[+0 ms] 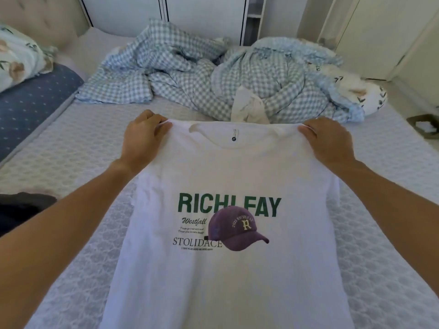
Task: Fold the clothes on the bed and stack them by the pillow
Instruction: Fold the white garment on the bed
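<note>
**T-shirt held out by the shoulders, ready to be laid flat**

The T-shirt (228, 176) is in both our hands, print side up toward us. Our left hand (142, 138) has its grip closed on the left shoulder seam, fingers curled over the top edge and thumb pinching the cloth. Our right hand (330, 141) does the same on the other shoulder, so the collar sits stretched between the two. From there the shirt runs down toward us over the bed (71, 162); we cannot tell whether its lower part rests on the mattress or hangs just above it.

We judge this to be the start of folding this garment: it is spread out but no fold is made yet. The next move calls for laying it flat and smooth on the bare stretch of bed in front of us, most likely print side down, then bringing the sides and sleeves in.

Beyond the collar a pale garment (249, 105) lies against the crumpled checked blanket (190, 77), probably waiting its turn. The flowered pillow (16, 55) is far off at the upper left, well apart from the shirt, and we see no folded stack beside it. A dark cloth (21, 207) shows at the left edge.
</note>
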